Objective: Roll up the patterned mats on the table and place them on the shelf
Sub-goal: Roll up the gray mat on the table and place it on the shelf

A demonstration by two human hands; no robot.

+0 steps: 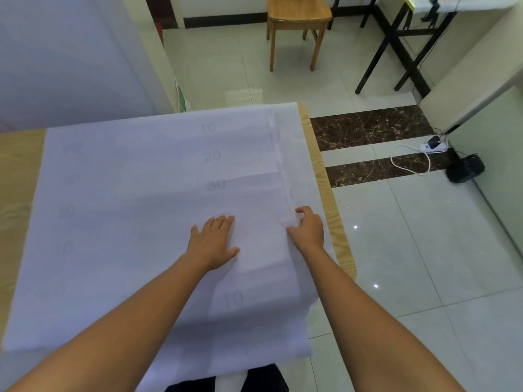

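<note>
A mat (141, 207) fold sits in the grip of the right hand (308, 230).

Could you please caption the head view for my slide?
Left hand presses the pale mat flat; right hand grips its fold.

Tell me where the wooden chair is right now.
In the head view the chair stands at the top, right of centre, on the tiled floor beyond the table, left of the black-framed desk.

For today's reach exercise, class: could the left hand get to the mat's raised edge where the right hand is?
Probably yes. The left hand lies flat on the mat, and only bare mat separates it from the edge that the right hand grips.
</note>
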